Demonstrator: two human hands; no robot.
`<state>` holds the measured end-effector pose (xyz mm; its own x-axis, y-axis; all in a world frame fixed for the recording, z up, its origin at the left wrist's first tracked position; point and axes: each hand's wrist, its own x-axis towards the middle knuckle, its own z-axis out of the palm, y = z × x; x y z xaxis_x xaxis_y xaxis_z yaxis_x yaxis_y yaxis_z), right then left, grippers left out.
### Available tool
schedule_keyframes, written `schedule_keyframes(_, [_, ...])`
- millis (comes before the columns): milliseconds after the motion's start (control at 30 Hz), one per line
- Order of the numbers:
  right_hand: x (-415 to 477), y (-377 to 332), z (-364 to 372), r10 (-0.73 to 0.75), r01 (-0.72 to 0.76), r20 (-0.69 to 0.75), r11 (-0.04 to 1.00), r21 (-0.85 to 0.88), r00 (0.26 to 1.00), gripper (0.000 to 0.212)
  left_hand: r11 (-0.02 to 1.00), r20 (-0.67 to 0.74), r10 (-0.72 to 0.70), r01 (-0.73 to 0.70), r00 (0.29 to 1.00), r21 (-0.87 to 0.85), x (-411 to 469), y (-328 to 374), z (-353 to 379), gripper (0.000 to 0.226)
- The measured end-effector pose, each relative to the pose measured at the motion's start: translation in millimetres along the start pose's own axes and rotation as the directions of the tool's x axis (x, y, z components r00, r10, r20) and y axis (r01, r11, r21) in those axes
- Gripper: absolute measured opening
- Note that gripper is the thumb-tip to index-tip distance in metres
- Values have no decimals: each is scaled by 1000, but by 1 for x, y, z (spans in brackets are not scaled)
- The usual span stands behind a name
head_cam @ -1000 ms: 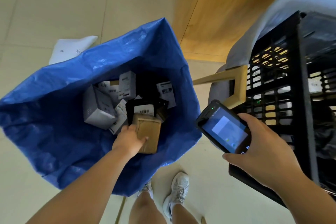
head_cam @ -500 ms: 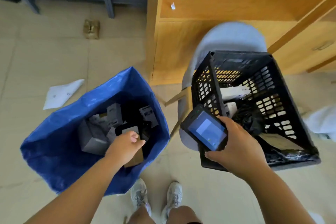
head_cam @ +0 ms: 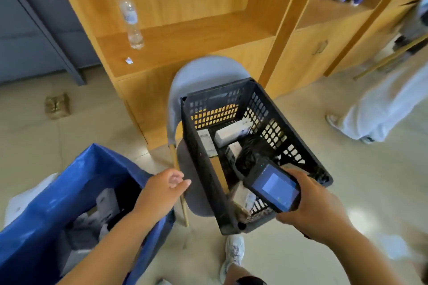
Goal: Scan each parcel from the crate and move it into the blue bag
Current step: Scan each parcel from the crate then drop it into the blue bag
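The black slatted crate (head_cam: 298,139) stands on a grey chair (head_cam: 203,71) and holds several parcels: a white box (head_cam: 231,133), a black plastic bag (head_cam: 252,152) and a brown box (head_cam: 240,194). At lower left sits the blue bag (head_cam: 58,194) with grey and white boxes (head_cam: 104,203) inside. My left hand (head_cam: 164,188) hovers empty, fingers relaxed, between the bag's rim and the crate. My right hand (head_cam: 317,210) grips a black handheld scanner (head_cam: 272,186) with a lit screen over the crate's near corner.
Wooden shelving (head_cam: 185,37) stands behind the chair with a plastic bottle (head_cam: 129,18) on it. A brown parcel (head_cam: 56,105) lies on the tiled floor at left. Another person's white trouser legs (head_cam: 382,109) are at right. My shoe (head_cam: 234,252) is below the crate.
My left hand let go of the brown box in the blue bag and rose out toward the crate. My view swung up and right, and the scanner moved over the crate.
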<state>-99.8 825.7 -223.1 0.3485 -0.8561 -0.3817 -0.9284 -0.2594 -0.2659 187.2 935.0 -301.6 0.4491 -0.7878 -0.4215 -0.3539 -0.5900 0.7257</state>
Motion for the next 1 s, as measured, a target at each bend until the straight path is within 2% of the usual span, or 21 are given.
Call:
schedule_keyframes(167, [35, 72, -26, 79, -78, 11, 996, -40, 997, 89, 1000, 19, 24, -24, 1000, 7, 43, 57, 73, 17])
schedule_keyframes(300, [61, 117, -43, 134, -134, -4, 990, -48, 991, 86, 993, 148, -38, 21, 988, 114, 78, 79, 133, 21])
schedule_keyframes(467, [87, 150, -50, 183, -184, -27, 982, -36, 983, 84, 977, 279, -140, 86, 950, 196, 127, 84, 185, 35])
schedule_keyframes(600, [102, 164, -45, 218, -218, -31, 976, -13, 975, 87, 944, 211, -279, 228, 937, 237, 170, 80, 212, 61])
schedule_keyframes(700, [111, 172, -41, 229, -229, -29, 973, -15, 973, 85, 911, 130, -398, 375, 908, 173, 195, 80, 230, 88])
schedule_keyframes(800, [119, 178, -37, 232, -232, -13, 972, -34, 973, 85, 858, 177, -514, 506, 839, 92, 214, 80, 248, 108])
schedule_keyframes(867, [125, 181, -35, 230, -230, 2, 973, -31, 973, 85, 842, 222, -535, 536, 815, 61, 221, 76, 257, 107])
schedule_keyframes(1000, [135, 183, -33, 216, -216, 31, 976, -20, 976, 83, 836, 254, -525, 548, 812, -25, 224, 65, 263, 88])
